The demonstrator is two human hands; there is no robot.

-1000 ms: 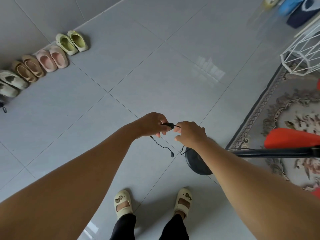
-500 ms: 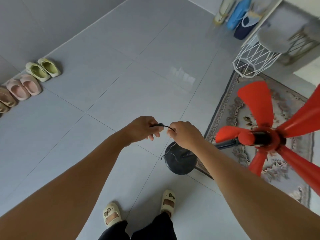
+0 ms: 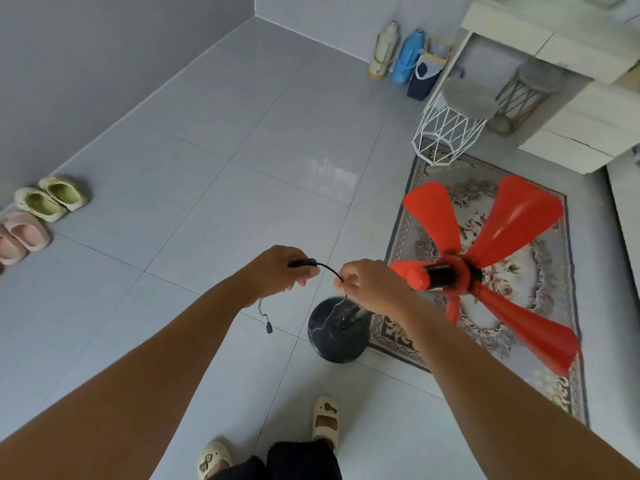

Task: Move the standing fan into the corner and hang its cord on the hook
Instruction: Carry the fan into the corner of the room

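Note:
The standing fan (image 3: 485, 247) has bare red blades and a round black base (image 3: 337, 337) that rests on the grey tiles at the rug's edge. Its thin black cord (image 3: 329, 268) arcs between my hands just left of the fan head. My left hand (image 3: 280, 271) is shut on the cord's thicker end, and a short tail with a small plug (image 3: 268, 328) dangles below it. My right hand (image 3: 367, 284) pinches the cord, which runs down from there towards the base. The room corner (image 3: 254, 10) shows at the top. No hook is in view.
Pairs of slippers (image 3: 52, 199) line the left wall. A patterned rug (image 3: 491, 292) lies right of the fan, with a white wire stool (image 3: 450, 123) at its far end. Bottles and a bag (image 3: 403, 57) stand by the back wall beside white cabinets (image 3: 571, 98). My sandalled feet are below.
The view has tilted up and turned right, bringing the fan blades, the rug and the room corner into sight. Both hands still hold the cord, now slightly further apart.

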